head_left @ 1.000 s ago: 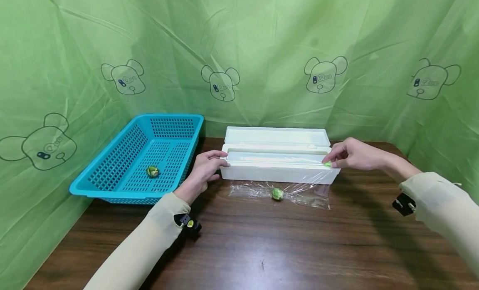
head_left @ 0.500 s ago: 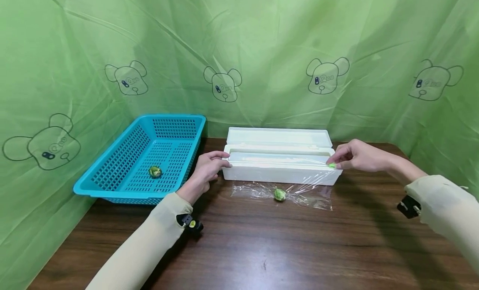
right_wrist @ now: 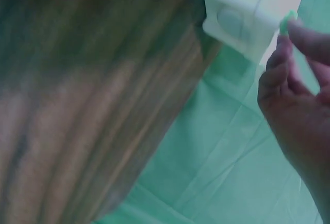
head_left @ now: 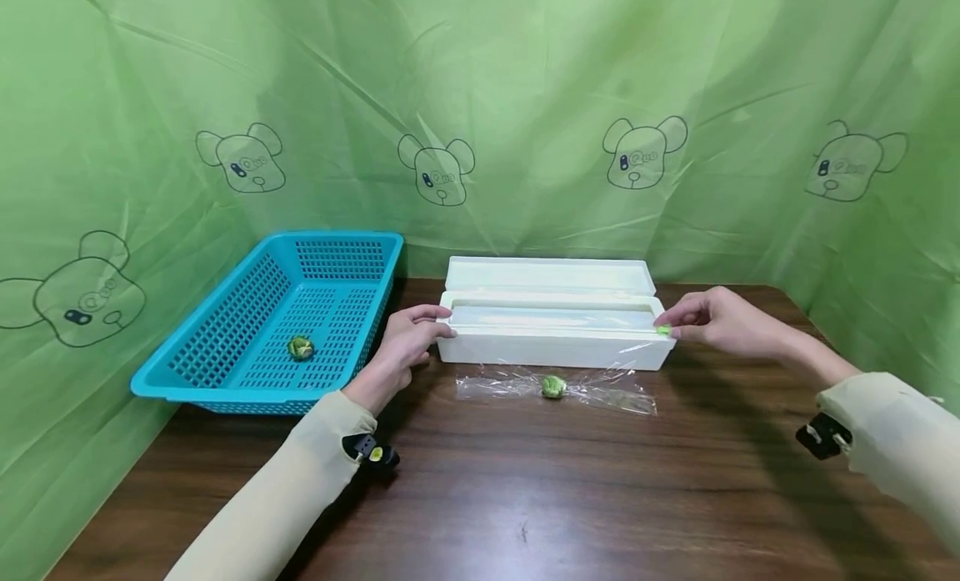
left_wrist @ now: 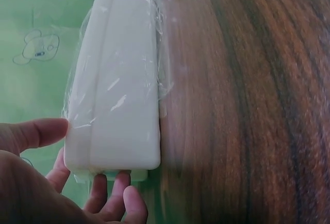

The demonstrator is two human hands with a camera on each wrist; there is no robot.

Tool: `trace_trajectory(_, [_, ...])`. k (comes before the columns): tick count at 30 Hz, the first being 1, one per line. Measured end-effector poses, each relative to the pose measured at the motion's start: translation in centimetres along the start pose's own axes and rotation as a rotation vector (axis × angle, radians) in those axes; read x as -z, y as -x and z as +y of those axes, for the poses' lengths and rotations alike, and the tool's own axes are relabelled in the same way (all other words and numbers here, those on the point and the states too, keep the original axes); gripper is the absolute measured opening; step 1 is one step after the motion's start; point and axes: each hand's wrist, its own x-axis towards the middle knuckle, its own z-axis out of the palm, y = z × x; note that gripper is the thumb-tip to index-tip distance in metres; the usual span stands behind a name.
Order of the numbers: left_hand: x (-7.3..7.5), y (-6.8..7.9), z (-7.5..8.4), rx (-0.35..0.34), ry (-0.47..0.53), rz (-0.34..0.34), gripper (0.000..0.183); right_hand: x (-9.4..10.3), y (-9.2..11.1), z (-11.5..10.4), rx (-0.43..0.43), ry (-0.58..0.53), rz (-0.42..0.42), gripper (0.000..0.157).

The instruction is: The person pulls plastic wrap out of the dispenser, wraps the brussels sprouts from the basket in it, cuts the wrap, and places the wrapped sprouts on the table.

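Observation:
A long white cling film dispenser stands on the table with its lid raised at the back. My left hand grips its left end, thumb and fingers on either side of the corner; in the left wrist view the fingertips meet that end. At the right end, my right hand pinches a small bright green slider on the front edge. A strip of clear cling film lies before the box, with a small green sprout-like vegetable on or under it; which, I cannot tell.
A blue plastic basket stands left of the dispenser, with another small green vegetable inside. Green printed cloth hangs behind and around the brown wooden table.
My right hand has slid the green slider a little further right, to the dispenser's end. Film between box and table looks less stretched. The left hand keeps its hold; the head view has shifted slightly.

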Motion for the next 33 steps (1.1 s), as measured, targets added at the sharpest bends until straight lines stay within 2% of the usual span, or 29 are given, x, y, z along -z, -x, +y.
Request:
trace_trajectory(3, [0.0, 0.2, 0.0, 0.006, 0.003, -0.004, 0.033, -0.8, 0.9, -0.6, -0.065, 0.036, 0.098, 0.019])
trace_trajectory(8, [0.2, 0.5, -0.2, 0.008, 0.019, -0.024, 0.036, -1.9, 2.6, -1.5, -0.185, 0.017, 0.252, 0.024])
trace_trajectory(12, [0.8, 0.8, -0.2, -0.009, 0.027, -0.068, 0.041, -2.8, 3.6, -2.1, -0.258, -0.005, 0.323, 0.024])
trace_trajectory(17, [1.5, 1.6, -0.2, -0.034, 0.007, -0.114, 0.053, -3.8, 4.5, -2.6, -0.342, -0.045, 0.340, 0.030])
trace_trajectory(22, [2.0, 2.5, -0.4, -0.067, -0.011, -0.106, 0.060, -4.5, 4.9, -2.6, -0.427, -0.041, 0.315, 0.043])
trace_trajectory(26, [2.2, 3.4, -0.7, -0.075, -0.016, -0.082, 0.050, -5.2, 4.7, -2.6, -0.499, -0.053, 0.284, 0.055])
trace_trajectory(29, [2.1, 4.0, -1.1, -0.056, -0.043, -0.085, 0.039, -5.8, 4.4, -2.8, -0.539, -0.077, 0.268, 0.062])
trace_trajectory(31, [2.0, 4.4, -1.3, -0.041, -0.074, -0.095, 0.037, -6.2, 4.2, -3.0, -0.571, -0.127, 0.267, 0.065])
trace_trajectory(33, [1.8, 4.6, -1.6, -0.033, -0.106, -0.105, 0.039, -6.6, 3.9, -3.3, -0.598, -0.227, 0.278, 0.067])
